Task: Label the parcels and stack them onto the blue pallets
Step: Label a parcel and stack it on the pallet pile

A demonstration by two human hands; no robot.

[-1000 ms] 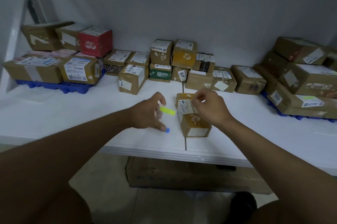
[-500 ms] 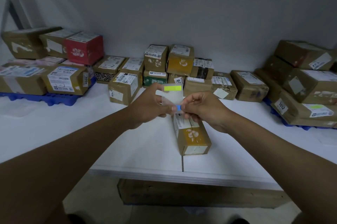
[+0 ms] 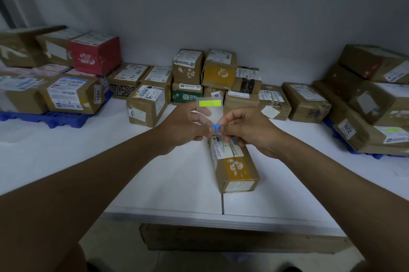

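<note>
Holding the sticker sheet point(image 3: 209, 109) up between both hands, I pinch its left edge with my left hand point(image 3: 183, 126) while my right hand point(image 3: 247, 129) pinches a blue sticker point(image 3: 215, 127) at its lower edge; a green sticker point(image 3: 209, 103) sits near the top. The parcel point(image 3: 233, 163) I mean to label lies on the table point(image 3: 172, 174) directly below and just nearer me than my hands, its long side running away from me, right hand closer. As I judge it, the sticker must travel straight down. Stacked boxes fill the left blue pallet point(image 3: 51, 118) and the right blue pallet point(image 3: 363, 152); more boxes point(image 3: 219, 70) wait along the wall.
</note>
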